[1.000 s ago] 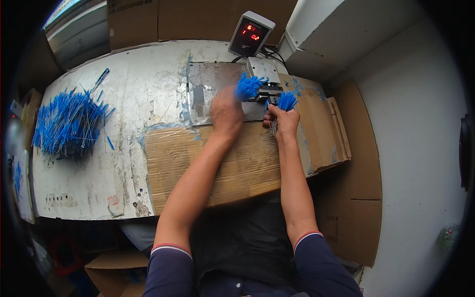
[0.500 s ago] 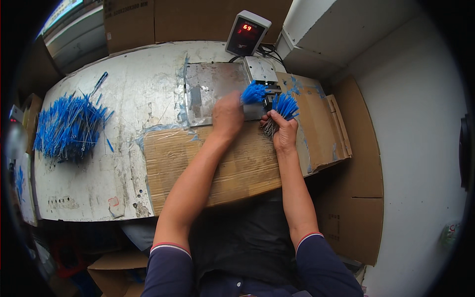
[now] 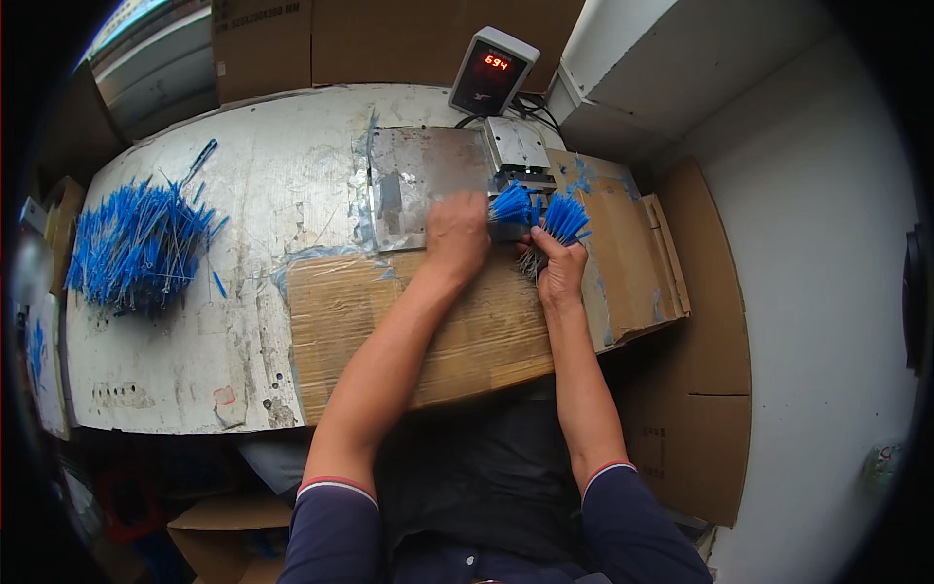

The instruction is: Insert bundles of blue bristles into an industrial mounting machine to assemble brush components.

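Note:
My left hand (image 3: 457, 232) is closed around a bundle of blue-tipped wires (image 3: 510, 203), their blue ends pointing right. Its fingers are partly hidden behind the back of the hand. Close by on the right, my right hand (image 3: 561, 270) grips a second bundle of blue-tipped wires (image 3: 565, 218), tips up and bare metal ends hanging out below the thumb. A small gap with a stray blue tip separates the bundles. Just beyond them sits a small metal machine (image 3: 518, 146) with a dark slotted front. The left hand hovers over or rests on the metal plate (image 3: 413, 161); I cannot tell which.
A large pile of blue-tipped wires (image 3: 136, 248) lies on the white worktable (image 3: 292, 165) at left, with a blue pen-like tool (image 3: 200, 161) behind it. A display box (image 3: 493, 73) with lit red digits stands at the back. Flat cardboard (image 3: 418, 331) covers the near edge; a wall rises right.
My left hand's bundle has come down slightly and nearer the right hand's bundle, away from the machine. The red digits on the display have changed. My right hand stays nearly in place.

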`<state>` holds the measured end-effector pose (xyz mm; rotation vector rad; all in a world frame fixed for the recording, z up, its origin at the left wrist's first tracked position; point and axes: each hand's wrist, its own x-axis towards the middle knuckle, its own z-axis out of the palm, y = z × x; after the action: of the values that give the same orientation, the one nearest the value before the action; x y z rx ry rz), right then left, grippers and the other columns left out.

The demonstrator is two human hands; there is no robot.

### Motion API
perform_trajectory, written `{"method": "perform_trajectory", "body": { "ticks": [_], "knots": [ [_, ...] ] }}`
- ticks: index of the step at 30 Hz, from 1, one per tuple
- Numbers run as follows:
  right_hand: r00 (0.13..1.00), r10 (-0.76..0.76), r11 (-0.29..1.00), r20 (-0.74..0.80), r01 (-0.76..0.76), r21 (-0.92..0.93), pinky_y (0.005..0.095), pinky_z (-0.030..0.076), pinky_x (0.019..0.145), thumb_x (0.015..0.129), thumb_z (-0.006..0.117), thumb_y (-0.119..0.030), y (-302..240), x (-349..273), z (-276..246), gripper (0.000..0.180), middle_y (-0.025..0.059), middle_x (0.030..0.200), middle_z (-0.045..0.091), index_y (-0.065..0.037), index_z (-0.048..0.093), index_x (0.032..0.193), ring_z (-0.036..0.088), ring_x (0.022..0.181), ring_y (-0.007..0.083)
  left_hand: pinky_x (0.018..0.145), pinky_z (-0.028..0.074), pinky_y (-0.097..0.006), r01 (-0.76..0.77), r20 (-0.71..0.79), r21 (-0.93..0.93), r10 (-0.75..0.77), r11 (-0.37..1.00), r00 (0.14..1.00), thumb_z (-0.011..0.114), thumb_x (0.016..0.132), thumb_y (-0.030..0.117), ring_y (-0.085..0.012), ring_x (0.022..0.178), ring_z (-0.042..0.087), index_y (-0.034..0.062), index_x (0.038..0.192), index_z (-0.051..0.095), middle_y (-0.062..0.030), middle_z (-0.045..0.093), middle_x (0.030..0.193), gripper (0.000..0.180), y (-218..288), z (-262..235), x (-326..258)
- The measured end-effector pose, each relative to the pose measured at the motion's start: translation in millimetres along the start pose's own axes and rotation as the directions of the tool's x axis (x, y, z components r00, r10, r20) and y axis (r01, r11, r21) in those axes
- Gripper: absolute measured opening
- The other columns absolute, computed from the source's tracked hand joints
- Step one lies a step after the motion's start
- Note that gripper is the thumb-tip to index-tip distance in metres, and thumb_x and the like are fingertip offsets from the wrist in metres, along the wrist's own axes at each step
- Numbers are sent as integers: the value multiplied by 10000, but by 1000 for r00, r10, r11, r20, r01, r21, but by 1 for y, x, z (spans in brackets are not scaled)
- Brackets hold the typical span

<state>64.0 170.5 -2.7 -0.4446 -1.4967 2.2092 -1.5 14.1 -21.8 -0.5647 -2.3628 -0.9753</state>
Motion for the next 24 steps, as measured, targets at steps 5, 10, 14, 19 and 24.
{"method": "perform_trajectory", "body": {
  "ticks": [5, 10, 14, 19, 24],
  "knots": [
    [994, 69, 991, 87, -59, -117, 323, 598, 545, 849, 743, 7, -6, -2, 2, 156, 78, 810, 687, 11, 666, 985, 684, 647, 183, 713, 541, -451, 214, -11, -230, -222, 949, 975, 647, 870, 40, -372, 813, 701, 73, 1046, 680, -147, 722, 868, 182, 0, -2, 3],
    [976, 75, 985, 206, -40, -168, 281, 548, 535, 873, 738, 0, -4, -9, 23, 156, 45, 814, 669, -22, 656, 1004, 653, 646, 153, 717, 542, -444, 215, 55, -627, -233, 749, 971, 675, 916, 108, -373, 814, 713, 54, 1094, 652, -192, 716, 897, 188, 1, 2, 3],
    [971, 45, 985, 235, -3, -175, 276, 518, 515, 878, 734, -7, -8, -14, 30, 144, 42, 828, 659, -31, 652, 994, 631, 644, 146, 751, 545, -377, 350, 226, -729, -277, 588, 934, 698, 890, 65, -288, 814, 722, 44, 1102, 673, -161, 735, 917, 215, 5, -1, 2],
    [978, 88, 993, 191, -72, -90, 273, 484, 501, 882, 720, -2, -3, -13, 23, 130, 45, 819, 648, -29, 643, 983, 603, 627, 142, 702, 538, -332, 335, 195, -733, -289, 592, 937, 702, 914, 83, -168, 774, 686, 33, 1032, 693, -91, 739, 873, 128, 3, 5, 3],
    [997, 50, 978, 56, -38, -203, 286, 481, 507, 870, 736, -53, 1, -15, 16, 116, 24, 753, 633, -25, 647, 938, 591, 609, 132, 640, 516, -272, 413, 148, -758, -484, 505, 863, 689, 970, 134, -98, 712, 659, 28, 982, 700, -47, 741, 845, 108, 4, -1, 5]
  ]
}}
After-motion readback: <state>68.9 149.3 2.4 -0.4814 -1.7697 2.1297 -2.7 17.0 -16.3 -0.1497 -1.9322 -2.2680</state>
